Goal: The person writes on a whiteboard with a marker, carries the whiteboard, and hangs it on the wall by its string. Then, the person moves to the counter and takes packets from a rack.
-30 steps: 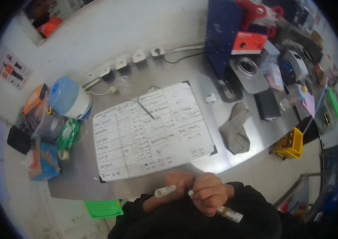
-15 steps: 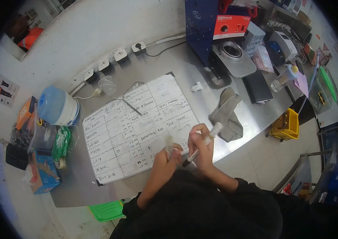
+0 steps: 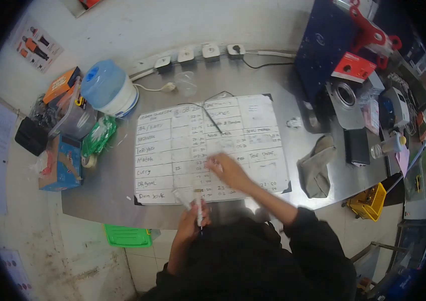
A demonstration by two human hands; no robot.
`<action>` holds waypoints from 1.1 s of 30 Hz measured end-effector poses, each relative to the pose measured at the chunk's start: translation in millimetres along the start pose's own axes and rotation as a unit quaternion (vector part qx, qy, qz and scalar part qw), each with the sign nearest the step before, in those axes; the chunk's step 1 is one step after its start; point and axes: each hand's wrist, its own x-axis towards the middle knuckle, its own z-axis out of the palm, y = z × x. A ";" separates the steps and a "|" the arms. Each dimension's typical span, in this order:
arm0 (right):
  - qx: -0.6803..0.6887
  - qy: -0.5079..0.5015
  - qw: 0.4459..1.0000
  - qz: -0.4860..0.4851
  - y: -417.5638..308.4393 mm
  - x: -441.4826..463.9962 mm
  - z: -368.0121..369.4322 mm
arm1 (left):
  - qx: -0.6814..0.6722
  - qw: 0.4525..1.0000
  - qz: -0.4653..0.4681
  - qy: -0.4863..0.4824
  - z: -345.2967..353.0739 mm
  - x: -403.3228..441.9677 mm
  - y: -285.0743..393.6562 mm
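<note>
A whiteboard with a handwritten table of names and times lies on the metal table. At its lower edge my left hand is closed around a white marker and a second whitish, tube-like object; both stick up past the fingers. My right hand is over the middle of the board, fingers curled together and slightly blurred, hiding some of the writing. Whatever is between its fingertips, if anything, cannot be made out. A thin dark cord lies across the board's top part.
Right of the board lie a grey cloth, a black case and a clear bottle, with a blue machine behind. On the left are a blue-lidded tub, a green bag and a blue box. Sockets line the wall.
My hands have moved apart: the right is now over the board's middle, the left lower down with both tube-like objects. Half a second ago each hand held one. The view has shifted.
</note>
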 end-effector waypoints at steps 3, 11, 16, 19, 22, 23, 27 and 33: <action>-0.160 0.050 0.985 -0.034 34.5 108.4 6.5 | -0.050 0.989 0.092 0.109 -44.7 -33.3 6.5; -0.334 0.102 0.933 0.085 89.7 242.6 26.2 | -0.150 0.915 0.203 0.315 -131.5 -81.6 47.1; -0.396 -0.023 0.915 -0.080 92.5 255.9 6.5 | -0.158 0.912 0.231 0.300 -182.2 -75.2 89.0; -0.154 -0.235 0.960 0.007 47.5 250.8 -44.6 | -0.134 0.922 0.231 0.279 -212.2 -58.5 104.7; -0.143 -0.114 0.983 -0.006 21.2 234.3 -56.6 | -0.092 0.936 0.254 0.227 -230.5 -35.4 126.7; -0.107 -0.102 0.989 0.003 -0.5 224.2 -68.9 | -0.037 0.929 0.269 0.250 -225.9 -31.3 132.9; -0.058 0.049 0.996 -0.050 -77.2 183.6 -110.3 | 0.166 0.889 0.298 0.306 -182.8 -25.9 153.2; -0.135 0.131 0.982 -0.029 -236.6 37.4 -205.1 | 0.300 0.832 0.409 0.224 -92.1 -48.4 156.1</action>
